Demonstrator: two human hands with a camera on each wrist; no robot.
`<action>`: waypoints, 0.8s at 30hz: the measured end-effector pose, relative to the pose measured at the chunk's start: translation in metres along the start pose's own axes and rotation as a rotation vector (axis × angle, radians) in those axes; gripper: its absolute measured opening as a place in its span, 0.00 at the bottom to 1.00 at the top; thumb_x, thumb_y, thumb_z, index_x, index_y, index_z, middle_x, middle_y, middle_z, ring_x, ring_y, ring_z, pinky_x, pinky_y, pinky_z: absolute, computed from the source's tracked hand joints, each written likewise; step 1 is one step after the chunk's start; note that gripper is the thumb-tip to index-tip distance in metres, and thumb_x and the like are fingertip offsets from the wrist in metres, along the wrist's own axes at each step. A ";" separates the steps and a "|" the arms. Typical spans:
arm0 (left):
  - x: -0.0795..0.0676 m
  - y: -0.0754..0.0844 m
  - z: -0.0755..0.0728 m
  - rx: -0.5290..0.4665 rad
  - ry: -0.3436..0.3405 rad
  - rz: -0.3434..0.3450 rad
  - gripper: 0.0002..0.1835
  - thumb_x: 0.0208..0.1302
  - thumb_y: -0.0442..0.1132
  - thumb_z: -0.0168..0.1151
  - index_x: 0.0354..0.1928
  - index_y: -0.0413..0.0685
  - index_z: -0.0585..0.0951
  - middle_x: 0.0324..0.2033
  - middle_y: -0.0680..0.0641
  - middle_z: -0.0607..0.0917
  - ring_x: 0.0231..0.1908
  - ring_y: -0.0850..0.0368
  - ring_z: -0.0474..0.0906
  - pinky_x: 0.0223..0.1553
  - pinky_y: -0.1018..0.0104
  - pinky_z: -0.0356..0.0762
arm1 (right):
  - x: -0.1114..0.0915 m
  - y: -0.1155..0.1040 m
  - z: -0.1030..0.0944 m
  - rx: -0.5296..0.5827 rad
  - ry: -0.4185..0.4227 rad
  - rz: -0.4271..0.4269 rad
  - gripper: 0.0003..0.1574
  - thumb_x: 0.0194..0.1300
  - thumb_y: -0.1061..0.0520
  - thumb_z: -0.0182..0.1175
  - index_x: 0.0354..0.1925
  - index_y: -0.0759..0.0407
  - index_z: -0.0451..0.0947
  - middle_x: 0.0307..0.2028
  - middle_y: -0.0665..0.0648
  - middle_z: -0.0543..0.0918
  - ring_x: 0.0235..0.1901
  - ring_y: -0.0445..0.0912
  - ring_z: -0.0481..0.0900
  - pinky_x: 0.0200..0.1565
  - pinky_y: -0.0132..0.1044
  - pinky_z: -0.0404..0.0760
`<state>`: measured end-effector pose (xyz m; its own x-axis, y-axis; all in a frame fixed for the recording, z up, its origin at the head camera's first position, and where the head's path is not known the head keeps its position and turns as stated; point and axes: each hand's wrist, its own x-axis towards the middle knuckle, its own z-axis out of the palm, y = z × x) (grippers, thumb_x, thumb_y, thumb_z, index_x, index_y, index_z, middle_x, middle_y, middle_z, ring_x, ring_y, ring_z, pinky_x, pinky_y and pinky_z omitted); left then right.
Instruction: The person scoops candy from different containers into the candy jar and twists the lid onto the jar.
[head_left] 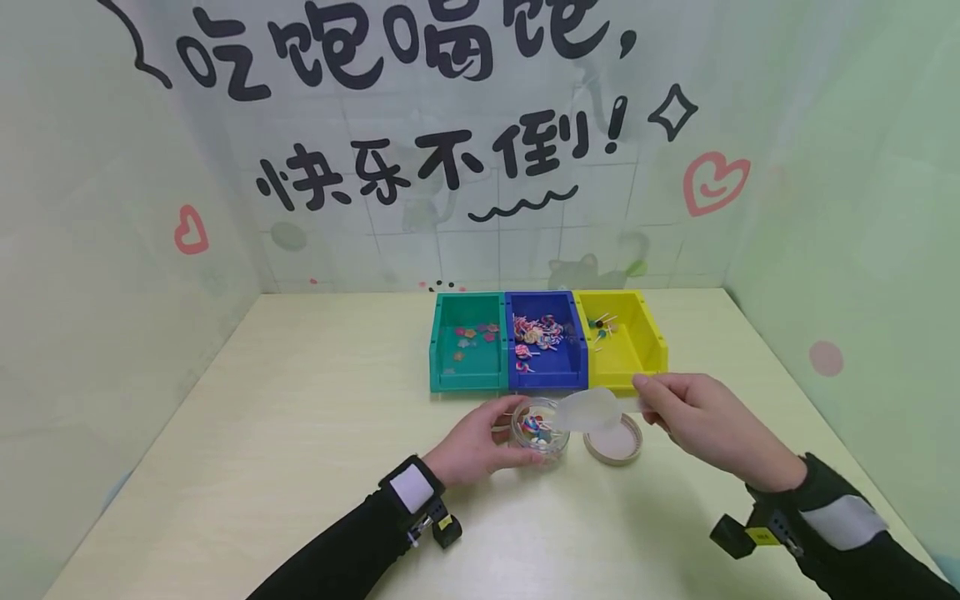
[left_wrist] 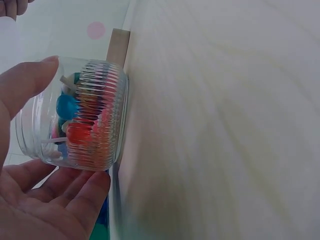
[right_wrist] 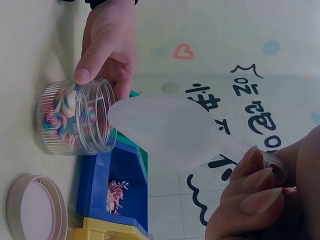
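Observation:
My left hand grips a clear ribbed jar by its side, thumb and fingers on opposite walls. The jar stands uncapped on the table. Through its wall in the left wrist view show colourful little candies, some with white sticks. My right hand pinches the handle of a translucent white spoon. In the right wrist view the spoon's bowl hangs with its tip right at the jar's mouth. Beside the jar lies a round, pale pinkish-beige lid with its inside facing up.
Three joined bins stand behind the jar. Flower-shaped bits lie in the green bin, many tiny lollipops in the blue bin, and a few dark-headed ones in the yellow bin. A printed curtain backs the table.

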<state>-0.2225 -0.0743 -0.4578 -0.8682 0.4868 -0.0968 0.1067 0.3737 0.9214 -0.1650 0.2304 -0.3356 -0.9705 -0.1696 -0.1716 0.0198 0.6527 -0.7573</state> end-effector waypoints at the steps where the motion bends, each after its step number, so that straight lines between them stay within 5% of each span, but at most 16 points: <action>1: 0.000 0.000 0.000 -0.003 -0.001 -0.003 0.44 0.65 0.42 0.83 0.79 0.47 0.72 0.70 0.43 0.80 0.72 0.41 0.77 0.75 0.48 0.77 | 0.000 0.001 0.000 0.005 -0.002 0.002 0.32 0.88 0.36 0.49 0.38 0.59 0.80 0.25 0.51 0.67 0.25 0.45 0.64 0.25 0.36 0.60; 24: -0.003 0.004 -0.012 -0.008 0.021 0.011 0.49 0.63 0.47 0.84 0.82 0.46 0.69 0.77 0.44 0.76 0.76 0.41 0.75 0.75 0.47 0.77 | -0.002 0.015 -0.001 0.144 -0.012 -0.041 0.30 0.88 0.38 0.51 0.37 0.61 0.77 0.22 0.51 0.65 0.22 0.44 0.65 0.25 0.36 0.62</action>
<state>-0.2253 -0.0835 -0.4497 -0.8767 0.4745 -0.0786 0.1127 0.3615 0.9255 -0.1625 0.2412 -0.3464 -0.9681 -0.2037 -0.1457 0.0152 0.5328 -0.8461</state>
